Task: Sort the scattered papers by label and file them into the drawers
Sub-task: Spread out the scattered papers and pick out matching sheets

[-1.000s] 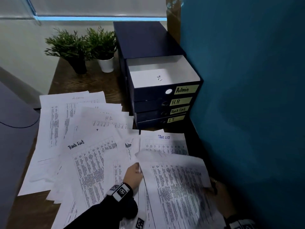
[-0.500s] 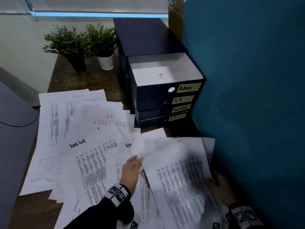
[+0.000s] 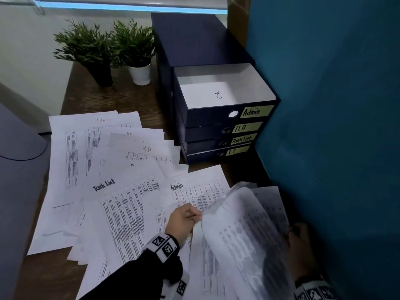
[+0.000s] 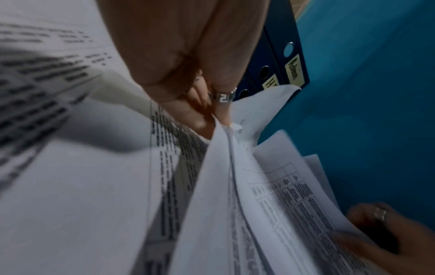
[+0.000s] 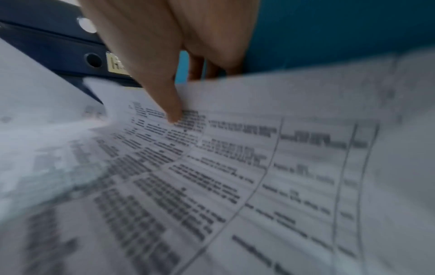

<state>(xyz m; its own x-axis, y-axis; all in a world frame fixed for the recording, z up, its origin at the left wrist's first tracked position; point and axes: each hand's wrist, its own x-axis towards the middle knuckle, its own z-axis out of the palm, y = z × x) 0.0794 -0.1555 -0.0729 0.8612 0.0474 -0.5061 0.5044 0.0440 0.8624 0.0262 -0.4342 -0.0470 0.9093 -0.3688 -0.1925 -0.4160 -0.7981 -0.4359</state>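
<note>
White printed papers lie fanned and overlapping across the desk, handwritten headings reading Admin, H.R and Task List. One sheet is lifted and curled at the near right, blurred. Behind them, the navy drawer unit has four drawers labelled Admin, H.R, Task List and IT; the Admin drawer is pulled open.

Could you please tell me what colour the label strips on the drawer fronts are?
Pale yellow with dark handwriting, as on the Admin label; the head view shows it best.
</note>
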